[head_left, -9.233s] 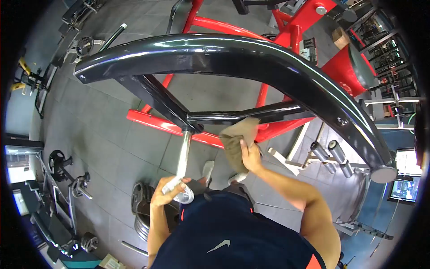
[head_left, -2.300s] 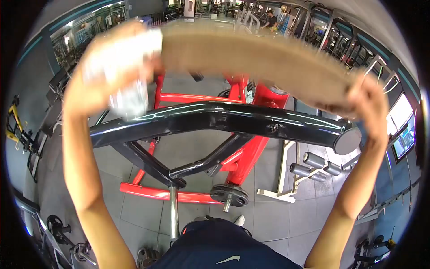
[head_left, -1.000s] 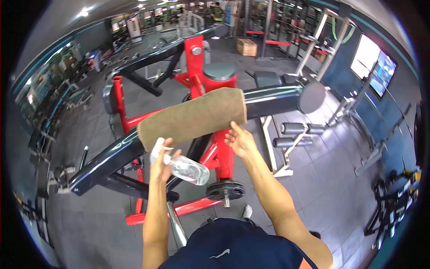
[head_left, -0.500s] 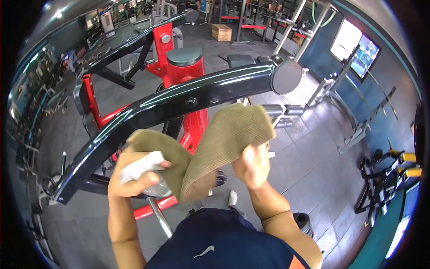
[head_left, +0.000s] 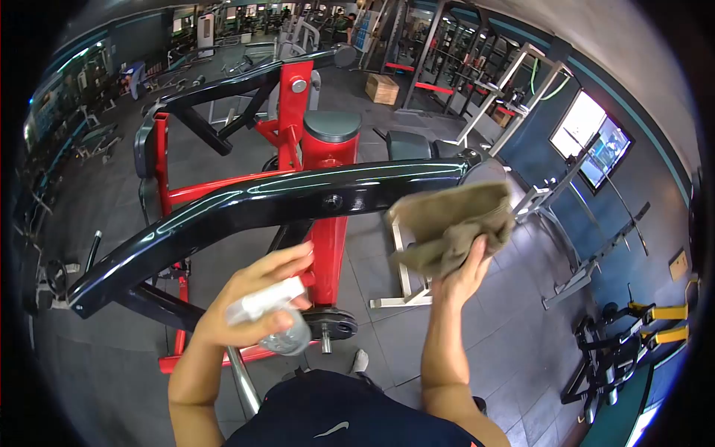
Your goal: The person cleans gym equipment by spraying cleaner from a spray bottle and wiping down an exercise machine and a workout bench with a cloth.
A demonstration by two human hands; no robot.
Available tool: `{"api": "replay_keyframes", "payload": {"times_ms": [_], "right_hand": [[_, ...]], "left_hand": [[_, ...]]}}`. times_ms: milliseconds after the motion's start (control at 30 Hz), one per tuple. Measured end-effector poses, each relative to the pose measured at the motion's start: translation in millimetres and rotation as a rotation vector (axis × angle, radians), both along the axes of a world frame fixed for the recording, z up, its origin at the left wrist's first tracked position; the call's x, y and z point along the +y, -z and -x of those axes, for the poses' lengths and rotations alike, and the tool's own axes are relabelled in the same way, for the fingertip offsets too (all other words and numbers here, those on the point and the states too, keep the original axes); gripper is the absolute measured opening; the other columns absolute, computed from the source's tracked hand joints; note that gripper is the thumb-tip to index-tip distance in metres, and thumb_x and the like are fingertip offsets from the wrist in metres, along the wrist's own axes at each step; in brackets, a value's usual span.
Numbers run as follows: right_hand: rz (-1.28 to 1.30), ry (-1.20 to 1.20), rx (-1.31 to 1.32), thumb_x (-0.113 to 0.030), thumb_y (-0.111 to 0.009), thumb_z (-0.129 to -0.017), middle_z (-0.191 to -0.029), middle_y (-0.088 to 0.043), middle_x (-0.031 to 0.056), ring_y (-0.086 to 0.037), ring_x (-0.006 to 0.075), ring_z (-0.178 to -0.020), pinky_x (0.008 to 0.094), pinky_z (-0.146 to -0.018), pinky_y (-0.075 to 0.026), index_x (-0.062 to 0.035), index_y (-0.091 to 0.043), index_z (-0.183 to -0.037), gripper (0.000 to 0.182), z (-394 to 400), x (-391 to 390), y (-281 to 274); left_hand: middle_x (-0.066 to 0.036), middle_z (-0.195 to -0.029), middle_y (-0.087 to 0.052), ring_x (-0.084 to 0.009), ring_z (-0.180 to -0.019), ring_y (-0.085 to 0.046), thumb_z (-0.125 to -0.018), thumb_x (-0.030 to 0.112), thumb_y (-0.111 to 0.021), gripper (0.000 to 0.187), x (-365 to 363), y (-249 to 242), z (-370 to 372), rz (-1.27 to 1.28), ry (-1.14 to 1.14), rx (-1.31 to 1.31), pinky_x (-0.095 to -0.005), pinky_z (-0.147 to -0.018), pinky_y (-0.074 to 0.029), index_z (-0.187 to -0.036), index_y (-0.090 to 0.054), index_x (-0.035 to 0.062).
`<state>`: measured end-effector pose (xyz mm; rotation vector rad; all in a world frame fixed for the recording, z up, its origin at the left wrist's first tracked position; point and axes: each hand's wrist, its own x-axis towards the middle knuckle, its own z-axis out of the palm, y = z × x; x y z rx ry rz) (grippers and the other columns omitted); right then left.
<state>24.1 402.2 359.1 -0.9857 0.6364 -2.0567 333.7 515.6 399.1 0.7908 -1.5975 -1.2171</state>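
Observation:
In my left hand (head_left: 249,302) is a clear spray bottle (head_left: 287,334) with a white spray head, held tilted in front of my body. My right hand (head_left: 463,279) grips a folded olive-brown cloth (head_left: 454,223), raised near the right end of a curved black machine arm (head_left: 298,195). The cloth overlaps the round end of that arm; whether it touches cannot be seen. My left hand is below the arm, apart from it, with some fingers stretched out past the spray head.
A red machine frame (head_left: 328,257) with a dark padded seat (head_left: 332,127) stands ahead. A wooden box (head_left: 382,89) is farther back. On the right are a wall screen (head_left: 605,155) and a rack with yellow parts (head_left: 663,324). Other people are in the far background.
My right hand has moved right and up with the cloth, which is now bunched and folded. My left hand has let go of the cloth and keeps the spray bottle.

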Motion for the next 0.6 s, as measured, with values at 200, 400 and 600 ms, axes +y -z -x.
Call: {"api": "replay_keyframes", "payload": {"times_ms": [200, 400, 600], "right_hand": [[0.33, 0.848, 1.623, -0.05, -0.061, -0.09, -0.132, -0.06, 0.0223, -0.051, 0.0409, -0.127, 0.0528, -0.109, -0.038, -0.0035, -0.058, -0.133, 0.063, 22.1, -143.9, -41.5], [0.185, 0.888, 1.353, -0.033, -0.06, -0.091, -0.144, -0.055, 0.0122, -0.055, 0.0372, -0.123, 0.0593, -0.104, -0.039, -0.0142, -0.066, -0.129, 0.042, -61.0, -145.8, 17.8], [0.373, 0.695, 1.195, -0.04, -0.073, -0.083, -0.153, -0.041, 0.0195, -0.041, 0.044, -0.137, 0.0628, -0.112, -0.03, -0.0227, -0.052, -0.144, 0.067, -47.2, -145.0, 118.3]], "left_hand": [[-0.027, -0.145, -0.048, -0.0309, -0.123, -0.061, -0.084, 0.03, -0.078, 0.05, 34.8, 115.9, -23.2, 0.063, -0.215, -0.201, -0.039, -0.095, -0.053, -0.114, -0.067, -0.0078], [-0.03, -0.137, -0.055, -0.0383, -0.128, -0.056, -0.081, 0.015, -0.075, 0.027, 64.1, 170.5, -13.0, -0.168, -0.208, -0.231, -0.0451, -0.104, -0.046, -0.099, -0.074, -0.0052], [-0.029, -0.131, -0.06, -0.0349, -0.119, -0.062, -0.083, 0.023, -0.073, 0.033, 54.5, 171.6, 2.2, -0.193, -0.277, -0.225, -0.0426, -0.1, -0.047, -0.096, -0.072, -0.007]]}}
